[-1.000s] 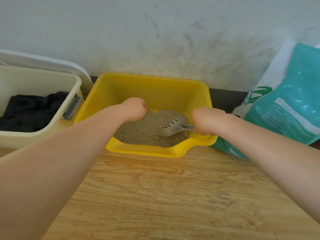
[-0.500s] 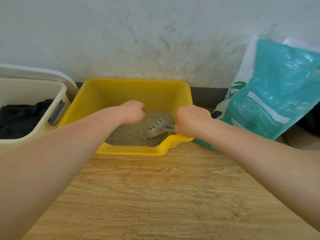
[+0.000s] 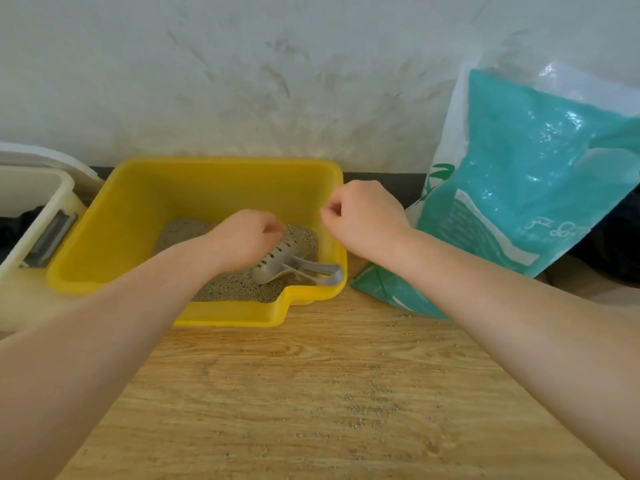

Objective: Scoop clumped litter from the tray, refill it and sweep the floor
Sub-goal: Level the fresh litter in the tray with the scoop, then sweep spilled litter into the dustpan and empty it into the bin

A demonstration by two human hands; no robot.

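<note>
The right hand [image 3: 367, 220], fingers curled on nothing, hovers above the slotted grey plastic scoop [image 3: 294, 265] lying in the litter of the yellow plastic tray [image 3: 194, 181]; the left hand [image 3: 242, 237], loosely fisted and seemingly empty, sits just left of it. Refilling likely comes next, so grip the teal litter bag [image 3: 526, 188] to the right firmly and pour low. Spilled grains dot the wooden floor [image 3: 346, 393] nearer the person, beneath a scuffed white wall [image 3: 277, 81].

Both my bare forearms reach forward, converging toward the middle. My left hand [image 3: 244, 237] is curled into a loose fist, knuckles up, fingertips tucked under, holding nothing I can see. My right hand [image 3: 363, 216] is raised slightly higher, also curled, thumb pressed against the bent forefinger, and it grips nothing
</note>
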